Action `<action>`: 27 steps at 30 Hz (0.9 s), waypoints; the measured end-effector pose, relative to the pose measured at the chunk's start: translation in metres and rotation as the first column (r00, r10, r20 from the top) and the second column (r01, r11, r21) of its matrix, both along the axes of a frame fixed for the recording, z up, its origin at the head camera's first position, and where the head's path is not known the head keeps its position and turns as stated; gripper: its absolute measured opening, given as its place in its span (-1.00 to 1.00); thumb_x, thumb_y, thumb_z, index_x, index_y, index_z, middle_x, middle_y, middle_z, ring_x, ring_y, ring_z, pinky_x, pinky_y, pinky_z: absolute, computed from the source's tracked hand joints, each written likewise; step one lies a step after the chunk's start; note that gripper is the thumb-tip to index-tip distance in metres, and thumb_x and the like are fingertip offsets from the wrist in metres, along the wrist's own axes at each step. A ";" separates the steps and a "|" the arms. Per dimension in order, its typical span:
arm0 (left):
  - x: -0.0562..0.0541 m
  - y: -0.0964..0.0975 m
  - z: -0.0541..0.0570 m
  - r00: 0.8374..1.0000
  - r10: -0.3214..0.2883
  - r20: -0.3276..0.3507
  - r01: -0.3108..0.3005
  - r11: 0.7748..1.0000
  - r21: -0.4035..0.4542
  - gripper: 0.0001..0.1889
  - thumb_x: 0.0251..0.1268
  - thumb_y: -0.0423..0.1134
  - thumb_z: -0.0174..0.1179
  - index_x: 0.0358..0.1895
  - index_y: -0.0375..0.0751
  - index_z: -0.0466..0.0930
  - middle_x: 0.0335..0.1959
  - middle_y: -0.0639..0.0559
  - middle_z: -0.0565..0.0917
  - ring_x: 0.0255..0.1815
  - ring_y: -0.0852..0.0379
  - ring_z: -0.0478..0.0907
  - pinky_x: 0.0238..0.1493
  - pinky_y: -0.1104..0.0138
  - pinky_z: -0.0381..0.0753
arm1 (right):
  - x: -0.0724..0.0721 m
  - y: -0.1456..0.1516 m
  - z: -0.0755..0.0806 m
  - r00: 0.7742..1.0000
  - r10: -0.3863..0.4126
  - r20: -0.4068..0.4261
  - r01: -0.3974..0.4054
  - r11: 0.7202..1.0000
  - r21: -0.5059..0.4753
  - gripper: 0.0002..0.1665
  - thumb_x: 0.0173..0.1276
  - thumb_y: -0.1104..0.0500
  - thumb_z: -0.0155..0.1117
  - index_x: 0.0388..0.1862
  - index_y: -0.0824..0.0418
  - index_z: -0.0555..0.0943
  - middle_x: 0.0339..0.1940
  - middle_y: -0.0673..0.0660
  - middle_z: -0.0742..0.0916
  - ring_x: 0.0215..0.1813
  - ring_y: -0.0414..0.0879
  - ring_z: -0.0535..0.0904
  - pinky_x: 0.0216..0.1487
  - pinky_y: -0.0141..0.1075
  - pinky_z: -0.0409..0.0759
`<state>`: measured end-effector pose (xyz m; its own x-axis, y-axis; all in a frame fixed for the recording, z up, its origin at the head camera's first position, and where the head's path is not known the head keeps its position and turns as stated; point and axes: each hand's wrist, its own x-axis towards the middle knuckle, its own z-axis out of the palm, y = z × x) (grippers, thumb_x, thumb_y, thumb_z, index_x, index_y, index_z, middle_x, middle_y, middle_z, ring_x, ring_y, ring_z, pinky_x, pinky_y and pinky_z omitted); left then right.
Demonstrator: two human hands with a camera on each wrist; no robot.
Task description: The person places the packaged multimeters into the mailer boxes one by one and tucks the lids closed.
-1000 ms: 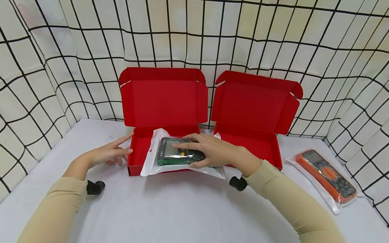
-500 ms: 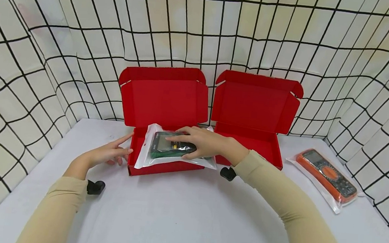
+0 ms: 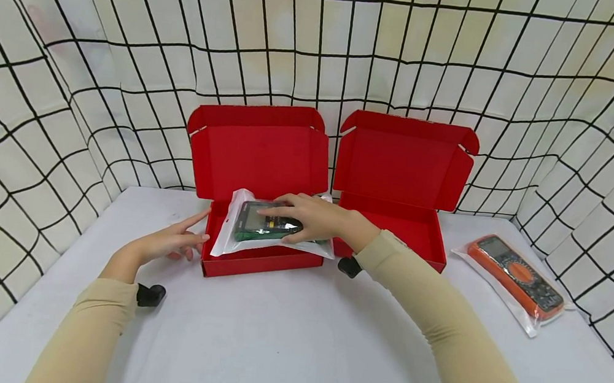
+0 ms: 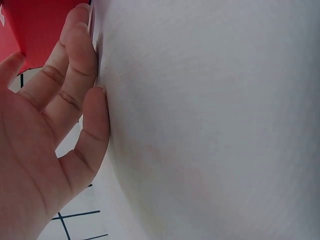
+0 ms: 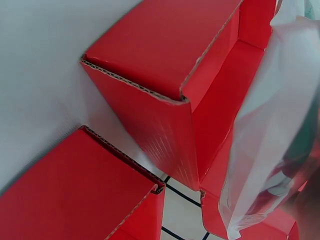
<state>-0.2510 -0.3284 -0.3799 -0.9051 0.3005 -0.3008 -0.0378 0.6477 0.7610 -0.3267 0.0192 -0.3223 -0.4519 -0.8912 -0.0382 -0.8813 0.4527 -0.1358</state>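
A: Pictured where?
B: Above the open left box, on a white-covered bench: a green meter in its bag.

A: Held how, and why?
B: Grasped from above by the right hand, between fingers laid across the top and thumb on the near side, probably to keep the load level. Empty and relaxed at the box's left wall: the left hand, apparently placed to steady the cardboard.

A: Resting on the box floor?
B: Cannot tell; seen only overlapping the near rim.

A: Pointing which way?
B: Face up, screen end to the left, opposite end hidden under the palm. Long axis left to right, roughly along the box's long side.

A: And beyond?
B: Just to the right, the right box, lid raised, likely for easy access. Farther right, bagged and well apart, an orange meter, slanting from far left to near right.
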 end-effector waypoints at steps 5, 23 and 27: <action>0.001 0.000 0.000 1.000 0.006 0.005 -0.006 1.000 -0.001 -0.07 0.52 0.08 0.03 0.68 -0.01 -0.40 -0.05 -0.10 0.62 -0.14 0.00 0.58 0.10 -0.04 0.52 | -0.003 -0.004 -0.001 1.000 0.005 -0.013 -0.005 1.000 0.008 -0.07 0.38 -0.11 0.41 0.66 -0.18 0.22 0.55 0.13 0.36 0.41 0.02 0.33 0.28 -0.14 0.53; 0.001 0.001 0.001 1.000 0.011 0.013 -0.011 1.000 0.000 -0.07 0.51 0.08 0.03 0.68 -0.01 -0.39 0.03 -0.12 0.61 -0.13 0.00 0.58 0.10 -0.03 0.54 | -0.014 -0.015 -0.003 0.998 0.004 -0.068 -0.001 0.999 0.049 -0.05 0.37 -0.13 0.42 0.66 -0.22 0.20 0.56 0.12 0.34 0.44 0.01 0.30 0.36 -0.13 0.47; 0.000 0.001 0.002 1.000 0.011 0.013 -0.011 1.000 0.001 -0.07 0.52 0.08 0.03 0.68 0.00 -0.39 0.05 -0.13 0.61 -0.14 0.00 0.58 0.11 -0.04 0.53 | -0.015 -0.020 -0.004 0.993 0.023 -0.113 -0.014 0.997 0.080 -0.05 0.37 -0.14 0.41 0.66 -0.25 0.19 0.57 0.10 0.32 0.46 0.01 0.28 0.39 -0.10 0.42</action>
<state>-0.2509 -0.3276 -0.3783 -0.9043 0.2912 -0.3121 -0.0544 0.6465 0.7609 -0.3421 -0.0003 -0.3259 -0.4406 -0.8958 -0.0581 -0.8974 0.4413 0.0016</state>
